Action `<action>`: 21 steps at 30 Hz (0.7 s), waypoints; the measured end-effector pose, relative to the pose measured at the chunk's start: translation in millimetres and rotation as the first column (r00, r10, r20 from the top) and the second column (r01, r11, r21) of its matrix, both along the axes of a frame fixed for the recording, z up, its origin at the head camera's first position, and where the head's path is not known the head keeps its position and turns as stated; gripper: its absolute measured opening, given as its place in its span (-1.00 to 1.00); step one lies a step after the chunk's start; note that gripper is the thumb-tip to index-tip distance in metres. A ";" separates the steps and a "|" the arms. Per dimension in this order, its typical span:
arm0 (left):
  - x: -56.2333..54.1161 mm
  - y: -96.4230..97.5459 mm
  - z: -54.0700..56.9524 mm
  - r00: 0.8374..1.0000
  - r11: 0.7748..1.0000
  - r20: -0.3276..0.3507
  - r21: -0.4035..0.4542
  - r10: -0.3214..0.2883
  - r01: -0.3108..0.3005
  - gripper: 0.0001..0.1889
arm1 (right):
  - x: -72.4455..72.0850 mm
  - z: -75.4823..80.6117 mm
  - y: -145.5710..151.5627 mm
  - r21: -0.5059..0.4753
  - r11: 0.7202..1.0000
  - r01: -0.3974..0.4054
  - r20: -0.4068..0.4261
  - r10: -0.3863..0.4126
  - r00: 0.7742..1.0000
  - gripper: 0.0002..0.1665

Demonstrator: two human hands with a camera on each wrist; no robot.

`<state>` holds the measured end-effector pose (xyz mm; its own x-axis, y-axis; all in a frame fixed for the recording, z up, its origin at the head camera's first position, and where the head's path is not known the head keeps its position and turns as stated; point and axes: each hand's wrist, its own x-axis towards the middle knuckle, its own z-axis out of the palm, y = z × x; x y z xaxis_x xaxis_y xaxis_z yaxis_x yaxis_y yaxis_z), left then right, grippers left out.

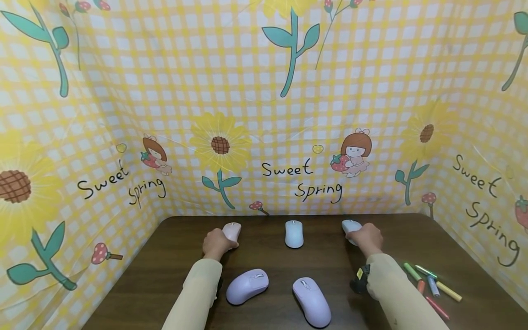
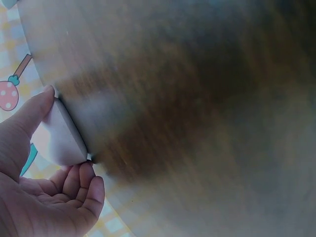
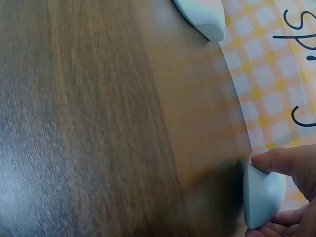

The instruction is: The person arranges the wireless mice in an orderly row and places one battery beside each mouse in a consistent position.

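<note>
At the back left of the table, my left hand [image 1: 216,243] grips a pale pink computer mouse [image 1: 232,232]. In the left wrist view its thumb is at one end of that mouse [image 2: 61,136] and the curled fingers at the other. My right hand [image 1: 368,238] holds a light blue mouse [image 1: 351,225] at the back right, pinched between thumb and fingers in the right wrist view [image 3: 264,195]. Between the hands stands another light blue mouse [image 1: 294,234]. Nearer the front lie two lilac mice, one angled [image 1: 247,287] by the left forearm, the other [image 1: 311,302] right of centre.
Several coloured pens, among them a yellow one [image 1: 449,291] and a red one [image 1: 437,307], lie scattered right of the right forearm. A yellow checked cloth [image 1: 264,123] hangs behind and along both sides of the dark wooden table [image 1: 165,284].
</note>
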<state>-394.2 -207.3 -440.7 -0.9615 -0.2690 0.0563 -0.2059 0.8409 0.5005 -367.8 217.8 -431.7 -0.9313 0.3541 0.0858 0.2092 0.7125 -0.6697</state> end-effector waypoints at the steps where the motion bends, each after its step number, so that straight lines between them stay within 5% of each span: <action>1: -0.1 0.2 -0.2 1.000 1.000 0.000 0.002 0.002 -0.002 -0.36 | 0.0 -0.6 -0.8 -0.001 1.000 0.004 0.000 -0.004 1.000 -0.41; 21: -4.2 -2.6 -4.4 1.000 1.000 0.002 0.002 0.001 -0.001 -0.33 | -0.5 -6.5 -4.8 -0.003 0.999 0.045 0.027 -0.045 0.999 -0.36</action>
<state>-398.4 -209.9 -445.1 -0.9613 -0.2703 0.0540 -0.2079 0.8395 0.5021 -368.3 213.0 -438.2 -0.9164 0.3959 0.0592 0.2593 0.6998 -0.6657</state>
